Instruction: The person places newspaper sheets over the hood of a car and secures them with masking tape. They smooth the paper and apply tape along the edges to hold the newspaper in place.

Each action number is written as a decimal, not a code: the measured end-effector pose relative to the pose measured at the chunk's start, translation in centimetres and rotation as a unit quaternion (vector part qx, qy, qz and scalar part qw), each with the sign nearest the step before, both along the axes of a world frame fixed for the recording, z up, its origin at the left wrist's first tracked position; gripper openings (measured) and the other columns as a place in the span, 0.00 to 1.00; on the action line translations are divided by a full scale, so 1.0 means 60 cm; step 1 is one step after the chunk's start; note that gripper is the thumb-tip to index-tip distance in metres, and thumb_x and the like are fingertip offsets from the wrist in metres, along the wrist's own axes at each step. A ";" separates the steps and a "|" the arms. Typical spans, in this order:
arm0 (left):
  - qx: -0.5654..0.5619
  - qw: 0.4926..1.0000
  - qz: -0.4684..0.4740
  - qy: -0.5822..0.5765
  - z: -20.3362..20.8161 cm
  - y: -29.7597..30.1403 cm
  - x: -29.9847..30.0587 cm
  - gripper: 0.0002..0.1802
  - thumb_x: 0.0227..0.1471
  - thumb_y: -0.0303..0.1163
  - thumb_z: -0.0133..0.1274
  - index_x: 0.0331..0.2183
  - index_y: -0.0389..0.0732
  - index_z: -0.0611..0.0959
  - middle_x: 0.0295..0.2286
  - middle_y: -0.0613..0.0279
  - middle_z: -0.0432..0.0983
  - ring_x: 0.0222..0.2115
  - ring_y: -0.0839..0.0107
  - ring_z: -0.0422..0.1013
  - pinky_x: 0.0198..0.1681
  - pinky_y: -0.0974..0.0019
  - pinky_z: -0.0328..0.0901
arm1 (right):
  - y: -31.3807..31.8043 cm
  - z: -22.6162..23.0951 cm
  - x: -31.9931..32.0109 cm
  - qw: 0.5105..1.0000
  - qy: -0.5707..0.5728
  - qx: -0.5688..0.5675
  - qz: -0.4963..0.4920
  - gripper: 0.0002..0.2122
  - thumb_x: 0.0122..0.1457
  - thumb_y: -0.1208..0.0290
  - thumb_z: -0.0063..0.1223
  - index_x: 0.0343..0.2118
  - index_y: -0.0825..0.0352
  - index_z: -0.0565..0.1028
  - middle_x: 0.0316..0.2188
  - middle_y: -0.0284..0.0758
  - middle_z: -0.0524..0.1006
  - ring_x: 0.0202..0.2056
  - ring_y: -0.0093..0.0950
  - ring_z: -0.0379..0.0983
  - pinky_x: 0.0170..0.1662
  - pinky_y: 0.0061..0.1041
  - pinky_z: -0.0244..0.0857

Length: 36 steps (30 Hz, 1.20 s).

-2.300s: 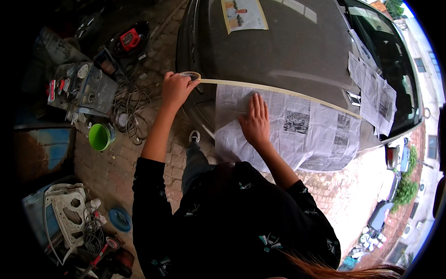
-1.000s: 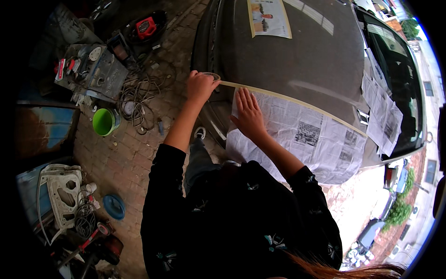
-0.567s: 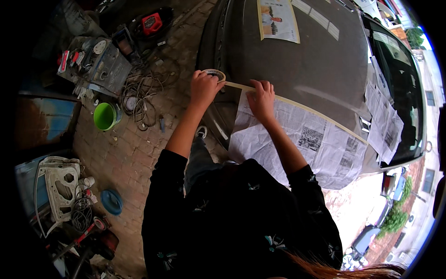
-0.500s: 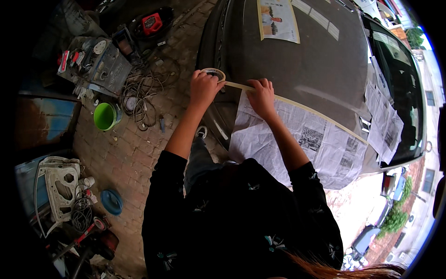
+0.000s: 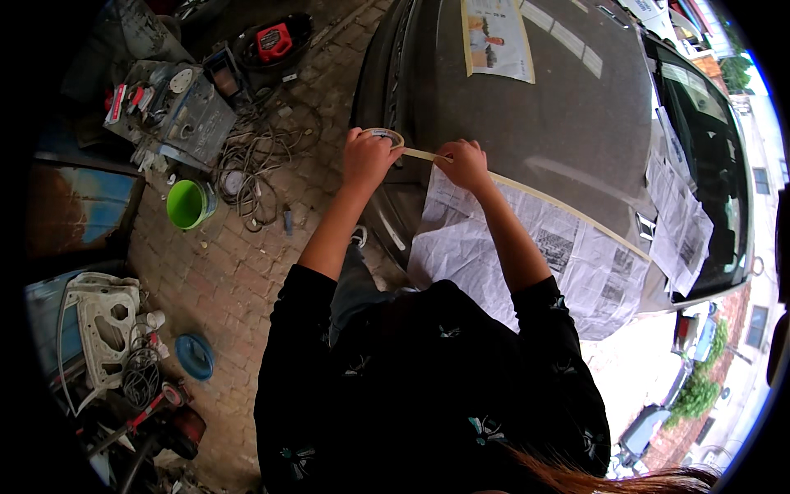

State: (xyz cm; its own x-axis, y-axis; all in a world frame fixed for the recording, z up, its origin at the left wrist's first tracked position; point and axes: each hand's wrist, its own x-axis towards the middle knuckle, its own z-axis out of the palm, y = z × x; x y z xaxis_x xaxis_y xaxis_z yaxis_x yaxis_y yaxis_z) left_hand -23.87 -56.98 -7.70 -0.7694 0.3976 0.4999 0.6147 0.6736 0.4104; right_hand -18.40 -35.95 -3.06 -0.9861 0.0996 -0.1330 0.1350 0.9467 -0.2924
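Fingers of the left hand grasped the roll; those of the right hand pinched the tape beside the newspaper. The span ran straight, apparently tensioned between them.

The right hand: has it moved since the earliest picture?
Yes. Judged against the newspaper in front of the person, the right hand has moved left and upward, onto the tape near the newspaper's upper left corner.

Pale tape strip straight from roll; wrinkled newspaper taped along top.
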 end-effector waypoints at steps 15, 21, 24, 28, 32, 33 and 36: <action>0.027 0.991 -0.036 -0.129 -0.007 0.002 0.005 0.10 0.49 0.38 0.59 0.27 0.43 0.79 0.27 0.65 0.77 0.32 0.64 0.72 0.45 0.58 0.60 | -0.010 -0.022 0.005 0.995 0.089 -0.027 -0.046 0.07 0.49 0.62 0.53 0.26 0.55 0.82 0.31 0.31 0.78 0.41 0.38 0.69 0.45 0.39 0.63; 0.051 0.989 -0.004 -0.136 -0.006 0.012 0.003 0.10 0.46 0.37 0.61 0.25 0.42 0.79 0.28 0.63 0.78 0.37 0.62 0.72 0.49 0.56 0.59 | -0.018 -0.028 0.008 0.991 0.122 -0.021 -0.053 0.08 0.50 0.63 0.53 0.26 0.58 0.82 0.31 0.31 0.78 0.41 0.38 0.69 0.45 0.39 0.62; 0.077 0.992 0.015 -0.094 -0.014 0.020 0.000 0.10 0.45 0.36 0.62 0.26 0.42 0.79 0.29 0.61 0.78 0.38 0.61 0.72 0.52 0.55 0.58 | -0.016 -0.030 0.012 0.992 0.116 -0.018 -0.043 0.08 0.51 0.63 0.54 0.28 0.59 0.82 0.32 0.32 0.77 0.43 0.38 0.68 0.46 0.39 0.61; 0.063 0.993 0.035 -0.095 -0.026 0.032 -0.001 0.10 0.44 0.35 0.63 0.26 0.42 0.80 0.30 0.60 0.78 0.39 0.60 0.72 0.53 0.53 0.57 | -0.015 -0.025 0.014 0.995 0.099 -0.010 -0.026 0.08 0.51 0.62 0.55 0.29 0.59 0.81 0.34 0.32 0.77 0.44 0.38 0.67 0.46 0.39 0.60; 0.069 0.991 0.035 -0.107 -0.025 0.034 0.000 0.10 0.44 0.35 0.63 0.26 0.42 0.80 0.30 0.60 0.78 0.39 0.60 0.72 0.55 0.53 0.56 | -0.014 -0.029 0.014 0.994 0.103 0.004 -0.018 0.08 0.50 0.62 0.56 0.29 0.58 0.81 0.33 0.31 0.77 0.44 0.37 0.67 0.46 0.39 0.60; 0.066 0.991 0.036 -0.109 -0.024 0.033 0.001 0.09 0.44 0.35 0.63 0.26 0.42 0.80 0.30 0.60 0.78 0.39 0.61 0.72 0.55 0.53 0.56 | -0.015 -0.030 0.014 0.994 0.105 0.006 -0.017 0.08 0.50 0.62 0.56 0.28 0.58 0.81 0.33 0.31 0.77 0.44 0.38 0.67 0.46 0.38 0.60; 0.064 0.991 0.039 -0.113 -0.022 0.028 0.006 0.09 0.44 0.35 0.62 0.26 0.42 0.80 0.30 0.61 0.79 0.40 0.61 0.72 0.56 0.53 0.55 | -0.009 -0.025 0.013 0.995 0.094 -0.021 -0.015 0.07 0.50 0.62 0.56 0.27 0.58 0.81 0.32 0.31 0.77 0.43 0.38 0.67 0.45 0.39 0.60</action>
